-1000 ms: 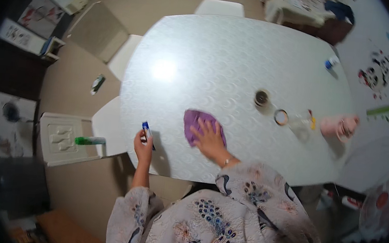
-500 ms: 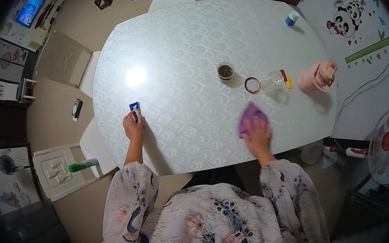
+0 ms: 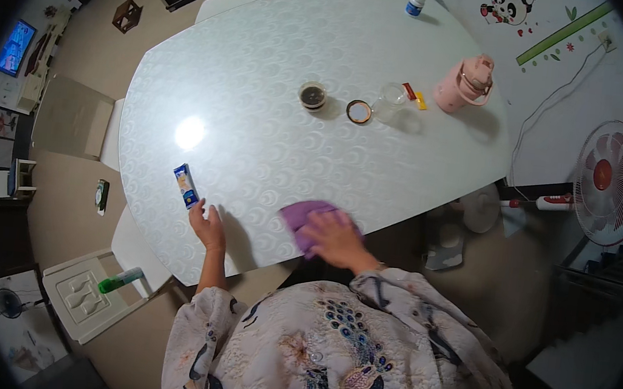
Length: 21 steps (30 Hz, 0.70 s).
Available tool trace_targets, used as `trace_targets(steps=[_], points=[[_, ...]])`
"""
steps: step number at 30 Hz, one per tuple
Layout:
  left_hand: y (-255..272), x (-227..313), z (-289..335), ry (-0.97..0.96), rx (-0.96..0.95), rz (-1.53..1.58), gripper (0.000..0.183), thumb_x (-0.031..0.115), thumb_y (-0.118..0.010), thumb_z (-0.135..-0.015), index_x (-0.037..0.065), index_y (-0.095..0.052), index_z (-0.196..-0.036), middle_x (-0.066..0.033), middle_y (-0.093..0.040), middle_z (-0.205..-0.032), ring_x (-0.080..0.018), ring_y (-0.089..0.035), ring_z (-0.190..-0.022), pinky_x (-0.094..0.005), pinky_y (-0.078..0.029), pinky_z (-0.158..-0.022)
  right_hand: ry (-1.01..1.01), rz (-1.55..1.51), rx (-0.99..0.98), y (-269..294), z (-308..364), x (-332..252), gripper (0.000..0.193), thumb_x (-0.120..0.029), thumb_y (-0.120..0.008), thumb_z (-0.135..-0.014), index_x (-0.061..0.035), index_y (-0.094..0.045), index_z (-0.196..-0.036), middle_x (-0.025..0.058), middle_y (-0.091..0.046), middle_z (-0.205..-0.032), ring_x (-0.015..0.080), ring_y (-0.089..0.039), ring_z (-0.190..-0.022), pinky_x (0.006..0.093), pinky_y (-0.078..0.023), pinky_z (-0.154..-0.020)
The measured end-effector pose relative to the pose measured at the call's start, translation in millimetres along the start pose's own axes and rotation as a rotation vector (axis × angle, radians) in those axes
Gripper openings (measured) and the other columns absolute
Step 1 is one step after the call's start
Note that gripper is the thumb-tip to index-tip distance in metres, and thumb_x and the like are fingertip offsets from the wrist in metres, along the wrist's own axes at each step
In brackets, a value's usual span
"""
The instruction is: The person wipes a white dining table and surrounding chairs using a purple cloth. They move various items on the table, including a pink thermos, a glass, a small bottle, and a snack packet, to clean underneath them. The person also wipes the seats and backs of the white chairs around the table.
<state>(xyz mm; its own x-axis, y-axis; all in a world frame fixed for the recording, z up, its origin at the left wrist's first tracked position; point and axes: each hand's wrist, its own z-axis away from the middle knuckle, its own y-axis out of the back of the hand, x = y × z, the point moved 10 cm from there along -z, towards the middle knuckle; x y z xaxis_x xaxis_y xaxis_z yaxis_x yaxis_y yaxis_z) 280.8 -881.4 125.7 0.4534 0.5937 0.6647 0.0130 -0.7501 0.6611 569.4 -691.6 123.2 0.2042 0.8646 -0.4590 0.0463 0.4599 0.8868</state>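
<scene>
Under my right hand (image 3: 336,239), a crumpled purple cloth (image 3: 295,219) is pressed to the tabletop close to the near edge. The hand is a little blurred, its fingers over the cloth. On the left, my left hand (image 3: 207,226) is open, with its fingertips at the lower end of a slim blue packet (image 3: 185,185) lying flat. I cannot tell whether they touch it. Both hands are over a pale, swirl-patterned table (image 3: 257,136).
Farther back are a cup of dark contents (image 3: 313,97), a round lid (image 3: 359,111), a clear jar (image 3: 391,103), red (image 3: 409,91) and yellow (image 3: 421,100) sachets, a pink flask (image 3: 463,85) and a small white-and-blue bottle (image 3: 416,4). A fan (image 3: 609,180) stands right.
My right hand and the purple cloth have swept left and nearer to me. My left hand has let go of the blue packet, which now lies fully visible. The view has shifted.
</scene>
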Motion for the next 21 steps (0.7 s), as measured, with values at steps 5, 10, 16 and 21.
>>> trace_targets(steps=[5, 10, 16, 21], points=[[-49, 59, 29, -0.119, -0.12, 0.102, 0.028, 0.007, -0.065, -0.081, 0.004, -0.062, -0.109, -0.0099, -0.059, -0.103, -0.0219, -0.054, -0.088, -0.033, -0.046, -0.076, -0.602, 0.279, 0.251, 81, 98, 184, 0.06, -0.038, -0.057, -0.087, -0.0262, -0.038, -0.142, 0.0117, -0.028, -0.152, 0.0338, -0.027, -0.138, 0.059, -0.015, -0.11], [-82, 123, 37, -0.237, -0.276, 0.106, 0.034, 0.007, -0.068, -0.078, 0.008, -0.061, -0.112, -0.0082, -0.057, -0.107, -0.0215, -0.055, -0.092, -0.0304, -0.045, -0.07, -0.887, 0.224, 0.346, 128, 114, 289, 0.06, -0.039, -0.051, -0.092, -0.0272, -0.03, -0.147, 0.0092, -0.018, -0.157, 0.0348, -0.02, -0.141, 0.0594, -0.01, -0.111], [-155, 171, 11, -0.047, -0.301, 0.223, 0.036, 0.01, -0.069, -0.079, 0.004, -0.06, -0.113, -0.0114, -0.058, -0.108, -0.0225, -0.056, -0.093, -0.0347, -0.048, -0.082, -0.832, 0.211, 0.214, 133, 57, 275, 0.061, -0.041, -0.051, -0.091, -0.0265, -0.032, -0.147, 0.0113, -0.02, -0.156, 0.0349, -0.021, -0.14, 0.0598, -0.011, -0.111], [-206, 204, 3, 0.101, -0.296, 0.311, 0.038, 0.01, -0.069, -0.079, 0.002, -0.06, -0.115, -0.011, -0.058, -0.107, -0.0211, -0.056, -0.09, -0.0338, -0.048, -0.081, -0.32, 0.123, 0.112, 130, 86, 231, 0.063, -0.035, -0.065, -0.082, -0.025, -0.044, -0.14, 0.011, -0.03, -0.151, 0.0328, -0.028, -0.137, 0.0544, -0.014, -0.112]])
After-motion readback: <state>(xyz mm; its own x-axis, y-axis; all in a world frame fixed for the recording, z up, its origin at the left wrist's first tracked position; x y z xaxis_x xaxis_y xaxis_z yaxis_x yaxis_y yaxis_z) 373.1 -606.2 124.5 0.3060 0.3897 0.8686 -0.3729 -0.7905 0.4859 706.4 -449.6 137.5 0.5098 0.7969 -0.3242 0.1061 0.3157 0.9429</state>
